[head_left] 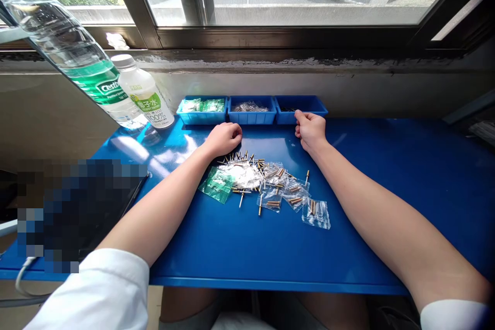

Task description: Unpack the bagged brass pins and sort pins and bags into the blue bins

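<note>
My left hand (224, 138) rests on the blue table, fingers curled closed, just behind a pile of rivet-like metal pins (247, 157) with brass-coloured and silver parts. No object shows in it. At the front edge of the right blue bin (320, 108), my right hand (310, 129) is closed with thumb and finger pinched; whatever it may hold is hidden. Dark small pieces lie in that bin. Between my forearms are small clear bags (316, 214) with copper-coloured pieces inside, a green packet (218, 184) and a shiny clear packet heap (245, 174).
The left bin (201, 119) holds green packets, and the middle bin (252, 117) holds clear ones. A large water bottle (95, 75) and a white drink bottle (149, 98) stand at the back left. Behind the table (240, 255) are a wall and window; a dark blurred-out object lies left.
</note>
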The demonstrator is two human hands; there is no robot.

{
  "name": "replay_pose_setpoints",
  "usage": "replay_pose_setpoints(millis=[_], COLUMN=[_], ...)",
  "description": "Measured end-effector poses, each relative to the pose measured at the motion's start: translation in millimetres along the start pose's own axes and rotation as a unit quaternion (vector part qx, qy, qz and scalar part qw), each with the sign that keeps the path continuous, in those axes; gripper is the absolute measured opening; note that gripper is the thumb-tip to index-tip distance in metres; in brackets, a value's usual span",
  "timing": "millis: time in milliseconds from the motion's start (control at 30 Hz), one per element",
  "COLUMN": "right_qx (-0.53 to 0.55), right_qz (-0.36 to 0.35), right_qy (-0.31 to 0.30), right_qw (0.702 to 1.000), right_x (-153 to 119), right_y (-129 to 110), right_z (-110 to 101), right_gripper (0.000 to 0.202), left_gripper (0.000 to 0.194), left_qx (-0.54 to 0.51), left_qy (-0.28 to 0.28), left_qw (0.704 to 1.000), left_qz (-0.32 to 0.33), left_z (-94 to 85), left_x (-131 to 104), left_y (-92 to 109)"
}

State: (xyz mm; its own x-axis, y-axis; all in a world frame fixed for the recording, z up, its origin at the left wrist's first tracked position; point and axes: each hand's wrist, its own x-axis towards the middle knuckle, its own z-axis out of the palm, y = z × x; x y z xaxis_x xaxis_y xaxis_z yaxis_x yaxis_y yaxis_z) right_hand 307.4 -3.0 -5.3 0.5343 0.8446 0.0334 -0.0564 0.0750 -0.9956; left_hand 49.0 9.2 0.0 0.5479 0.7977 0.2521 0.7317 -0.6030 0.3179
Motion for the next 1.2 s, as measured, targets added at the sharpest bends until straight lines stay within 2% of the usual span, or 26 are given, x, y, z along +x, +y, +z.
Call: replay_pose_setpoints(millis=[133, 200, 267, 333, 400, 467, 533, 700, 767, 1200], right_qx=[-0.026, -0.069, -0.140, -0.223, -0.310, -0.368, -0.397, -0.437, -0.434, -0.373], right_qz=[-0.017, -0.068, -0.144, -0.210, -0.266, -0.305, -0.320, -0.347, -0.354, -0.308], right_qy=[-0.019, -0.049, -0.106, -0.206, -0.334, -0.407, -0.436, -0.465, -0.473, -0.475], right_qw=[0.999, 0.994, 0.974, 0.929, 0.849, 0.778, 0.741, 0.688, 0.681, 0.735], right_x=[0.7, -2.9, -10.7, -21.3, -31.2, -37.8, -41.0, -45.7, -47.7, -47.2], right_y=[3.3, 4.4, 3.0, -1.2, -6.6, -11.3, -14.5, -17.1, -16.4, -13.0], right_z=[-1.4, -2.7, -3.8, -4.4, -4.4, -3.7, -2.6, 1.7, 3.1, 4.1], right_gripper=[0.028, 0.032, 0.035, 0.035, 0.040, 0.051, 0.059, 0.065, 0.061, 0.023], left_gripper=[0.020, 0.020, 0.020, 0.020, 0.020, 0.020, 0.021, 0.022, 0.022, 0.021], left_qx=[-0.001, -0.001, -0.002, -0.001, 0.002, 0.005, 0.008, 0.006, 0.006, 0.008], left_qy=[-0.002, -0.001, 0.002, 0.004, 0.004, 0.003, 0.001, 0.004, 0.003, 0.001], left_qw=[1.000, 1.000, 1.000, 1.000, 1.000, 1.000, 1.000, 1.000, 1.000, 1.000], left_qz=[0.000, 0.002, 0.005, 0.008, 0.008, 0.004, 0.002, 0.005, 0.006, 0.007], left_z=[0.1, 0.1, 0.3, 0.6, 0.8, 0.9, 0.9, 0.6, 0.7, 0.4], left_x=[0.3, 0.5, 0.6, 0.6, 0.7, 0.7, 0.8, 1.2, 1.3, 0.8], left_y=[0.2, 0.0, -0.3, -0.5, -0.5, -0.4, -0.1, 0.5, 0.6, 0.6])
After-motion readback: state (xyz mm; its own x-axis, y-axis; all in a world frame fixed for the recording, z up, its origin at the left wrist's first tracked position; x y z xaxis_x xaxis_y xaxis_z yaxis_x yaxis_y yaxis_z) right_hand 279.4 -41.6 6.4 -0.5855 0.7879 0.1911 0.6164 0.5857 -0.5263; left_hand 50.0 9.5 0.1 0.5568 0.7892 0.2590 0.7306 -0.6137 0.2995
